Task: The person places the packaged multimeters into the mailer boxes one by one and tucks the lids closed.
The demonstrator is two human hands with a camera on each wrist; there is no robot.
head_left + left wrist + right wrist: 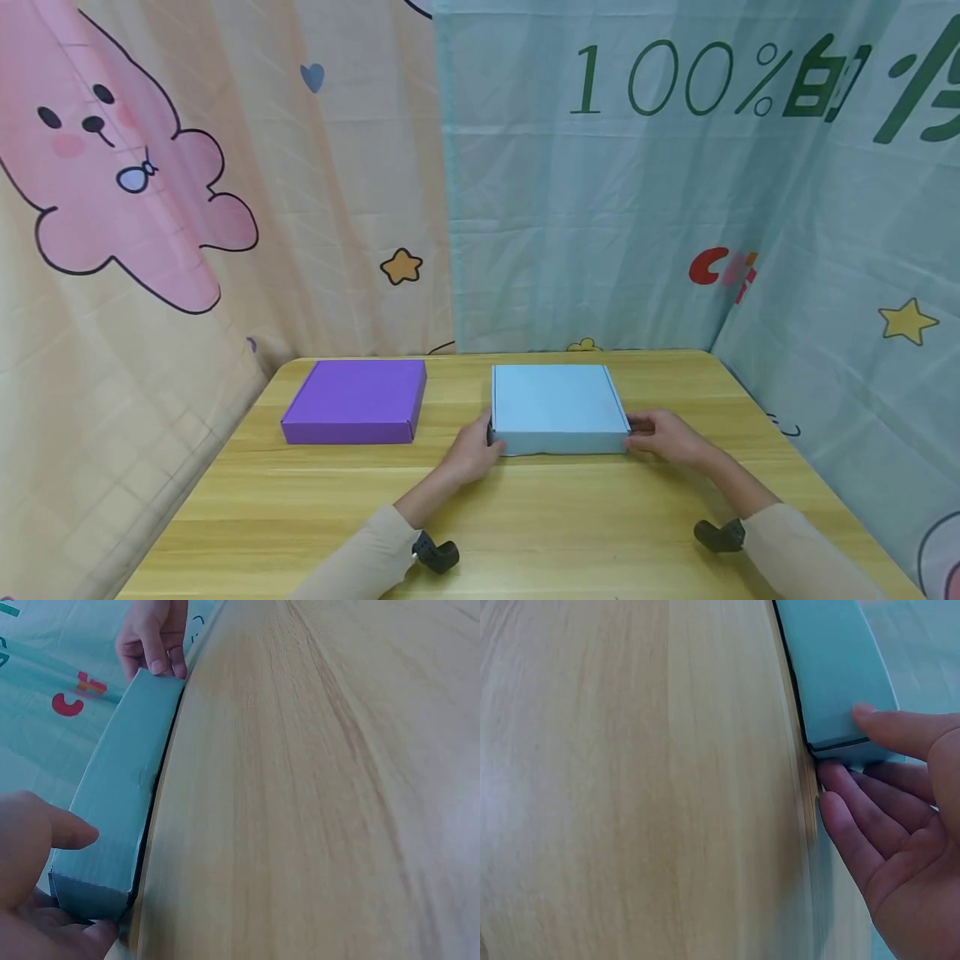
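A light blue cardboard box (557, 398) with its lid closed lies flat on the wooden table. My left hand (472, 451) grips its left end, with the thumb at the front face and the fingers along the side. At the opposite end my right hand (670, 437) holds the front corner. In the right wrist view the right thumb touches the front of the box (840, 675), while the fingers (862, 814) meet its short side near the tabletop. The left wrist view has the left fingers low against the box's end (112, 787). What is inside is hidden.
A closed purple box (356, 398) lies to the left of the light blue one, with a gap of tabletop between them. The wooden table (540, 525) extends toward me. Printed curtains (585, 208) hang behind and beside the table.
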